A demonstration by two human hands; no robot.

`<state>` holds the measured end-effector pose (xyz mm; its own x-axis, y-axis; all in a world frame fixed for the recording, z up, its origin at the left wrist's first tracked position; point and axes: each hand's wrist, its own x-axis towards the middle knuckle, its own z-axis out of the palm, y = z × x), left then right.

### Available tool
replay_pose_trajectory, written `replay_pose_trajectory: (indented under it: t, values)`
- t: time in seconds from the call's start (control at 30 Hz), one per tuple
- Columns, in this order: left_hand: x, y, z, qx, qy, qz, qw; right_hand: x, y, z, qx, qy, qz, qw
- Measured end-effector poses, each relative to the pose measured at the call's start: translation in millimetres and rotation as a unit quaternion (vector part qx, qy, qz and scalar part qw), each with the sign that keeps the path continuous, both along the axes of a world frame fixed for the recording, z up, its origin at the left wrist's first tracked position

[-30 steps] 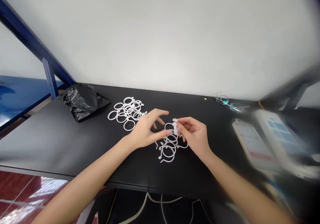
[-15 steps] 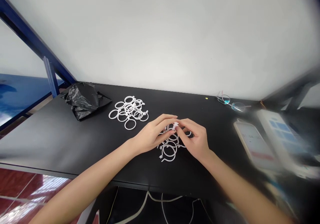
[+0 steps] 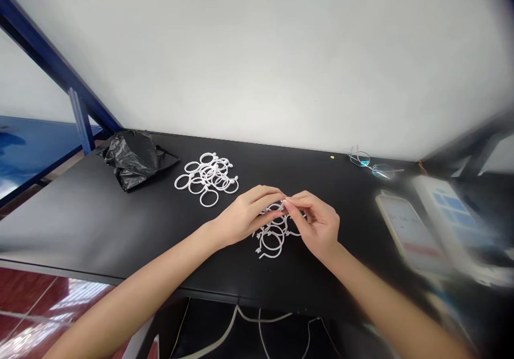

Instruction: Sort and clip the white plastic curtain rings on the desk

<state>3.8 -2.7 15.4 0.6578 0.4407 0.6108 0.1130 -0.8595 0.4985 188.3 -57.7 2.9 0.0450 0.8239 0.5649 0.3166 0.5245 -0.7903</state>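
My left hand (image 3: 251, 213) and my right hand (image 3: 315, 221) meet at the fingertips, both pinching one white plastic ring clip (image 3: 283, 203). Most of that clip is hidden by the fingers. Right below and behind the hands lies a loose group of white ring clips (image 3: 272, 244), several with their ends apart. To the left, on the black table, a second pile of white ring clips (image 3: 209, 176) lies overlapping; those that show clearly look like closed circles with a small knob.
A crumpled black plastic bag (image 3: 134, 158) lies at the table's back left. Eyeglasses (image 3: 371, 165) rest at the back right, near a phone (image 3: 409, 230) and a white box (image 3: 453, 214). Cables (image 3: 225, 335) hang below the front edge of the black table (image 3: 132, 230).
My right hand has turned slightly, and its fingers now cover more of the clip between the fingertips. My left hand stays nearly in place. Both groups of clips lie as before.
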Motion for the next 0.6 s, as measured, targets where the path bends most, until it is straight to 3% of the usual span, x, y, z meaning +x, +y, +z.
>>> replay_pose_trajectory:
  t: [0.17,0.27,0.43,0.6]
  values:
    - [-0.7,1.1,0.9,-0.007,0.015,0.000,1.000,-0.9,-0.2,1.6,0.004,-0.004,0.006,1.000]
    - [-3.8,7.5,-1.6,0.024,0.035,0.039,0.998,-0.2,1.3,1.8,-0.032,-0.002,-0.008,0.999]
    - [-26.7,31.9,-0.6,0.077,0.061,0.179,0.979,3.8,3.6,1.1,-0.052,0.031,-0.052,0.997]
    - [-66.8,58.6,10.7,0.062,0.139,0.339,0.929,4.6,2.9,0.6,-0.031,0.008,-0.067,0.997]
